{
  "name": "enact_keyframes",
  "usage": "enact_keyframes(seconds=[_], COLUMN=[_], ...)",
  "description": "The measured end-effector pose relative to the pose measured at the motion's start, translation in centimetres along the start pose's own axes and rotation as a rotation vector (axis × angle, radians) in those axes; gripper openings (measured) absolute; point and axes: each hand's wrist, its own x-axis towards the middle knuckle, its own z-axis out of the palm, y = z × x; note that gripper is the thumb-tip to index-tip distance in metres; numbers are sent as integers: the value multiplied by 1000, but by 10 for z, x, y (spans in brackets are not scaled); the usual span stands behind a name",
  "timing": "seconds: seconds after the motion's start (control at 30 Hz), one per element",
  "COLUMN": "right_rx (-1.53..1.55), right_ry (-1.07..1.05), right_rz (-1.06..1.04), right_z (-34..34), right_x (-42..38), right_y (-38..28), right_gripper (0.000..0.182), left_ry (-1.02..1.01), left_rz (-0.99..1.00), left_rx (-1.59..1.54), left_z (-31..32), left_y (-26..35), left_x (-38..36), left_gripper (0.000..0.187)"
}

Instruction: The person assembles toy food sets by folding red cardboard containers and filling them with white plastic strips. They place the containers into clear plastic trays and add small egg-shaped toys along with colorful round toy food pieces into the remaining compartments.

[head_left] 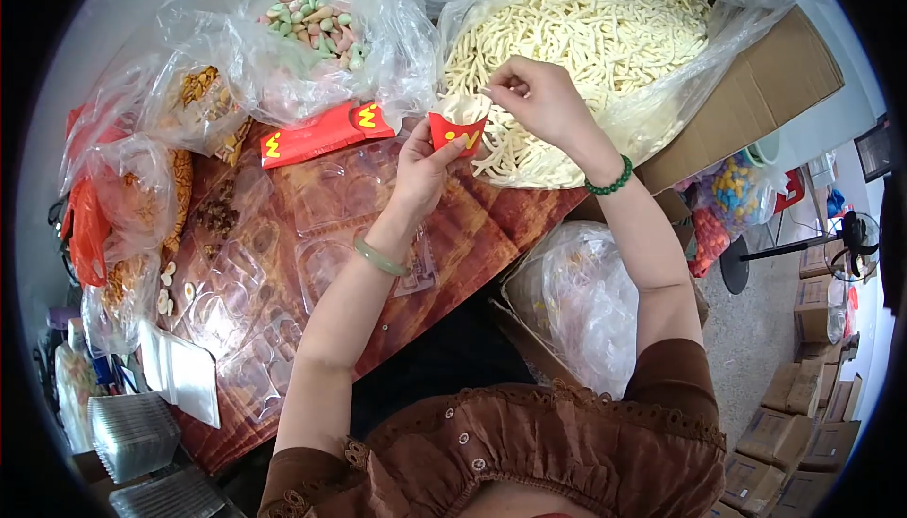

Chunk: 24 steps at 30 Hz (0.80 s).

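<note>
My left hand (421,164) is wrapped round a small red fry carton (457,135) with a yellow logo. The carton stands upright, and pale pieces show at its mouth. Just above and to the right of that mouth, my right hand (535,95) has thumb and fingers pinched together; a small pale tip, like the end of a fry-shaped stick (487,91), shows at the fingertips. Behind both hands lies a large heap of cream-coloured fry-shaped sticks (595,41) in an open clear plastic bag. Flat red cartons (326,135) lie stacked to the left of my left hand.
A clear bag (397,36) holds pink and green pieces (312,27). Bags of orange-brown items (200,85) line the left side. Clear plastic trays (250,329) lie on the red-brown table (453,244). Cardboard boxes (775,433) stand on the floor at right.
</note>
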Motion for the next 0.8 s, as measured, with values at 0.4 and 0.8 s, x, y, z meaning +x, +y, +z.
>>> enact_keyframes(seconds=[0.4, 0.8], right_rx=[-222, 157], right_ry=[-10, -182], right_rz=[-201, 195], right_z=[33, 15], right_x=[-27, 18], right_y=[6, 46], right_gripper=[12, 20], left_ry=[3, 68], left_rz=[19, -77], left_rx=[113, 99], left_z=[0, -23], left_y=[-10, 18], left_x=[-19, -36], left_gripper=[42, 41])
